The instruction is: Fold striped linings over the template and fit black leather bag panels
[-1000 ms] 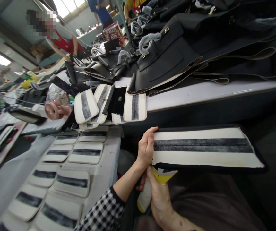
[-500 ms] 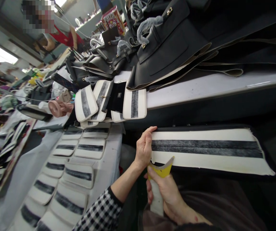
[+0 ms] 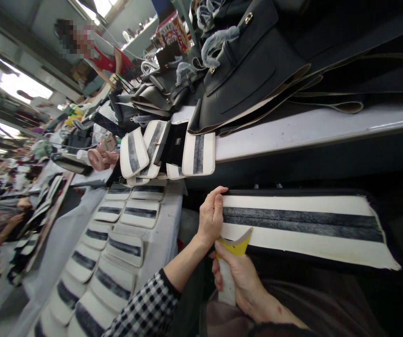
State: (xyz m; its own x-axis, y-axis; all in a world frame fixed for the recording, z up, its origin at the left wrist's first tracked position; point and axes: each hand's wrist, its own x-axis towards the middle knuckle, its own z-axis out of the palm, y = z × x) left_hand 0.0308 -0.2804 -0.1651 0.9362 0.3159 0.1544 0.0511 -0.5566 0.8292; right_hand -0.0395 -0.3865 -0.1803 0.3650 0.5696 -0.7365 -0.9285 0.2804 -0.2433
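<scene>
My left hand [image 3: 211, 217] is closed around the left end of a long white panel [image 3: 293, 203] with a wide dark stripe along its middle and black material at its edges. Its thumb lies on the panel's face. Just below, my right hand [image 3: 240, 276] grips a scraper-like tool [image 3: 235, 245] by its pale handle; the head is yellow with a curved edge ending in a point. That head lies against or just over the panel's lower left part; I cannot tell whether it touches.
On the left table lie rows of white flaps with dark stripes [image 3: 112, 283]. More striped pieces [image 3: 199, 154] hang over the bench edge [image 3: 250, 147]. Black leather bags [image 3: 249, 70], a pink fan [image 3: 99, 159] and a person in a red apron [image 3: 106, 58] are farther back.
The view has shifted, so the background sits farther right and lower. Both hands keep their hold, and the panel's right end appears slightly lower. Another person's arms now show at the left edge.
</scene>
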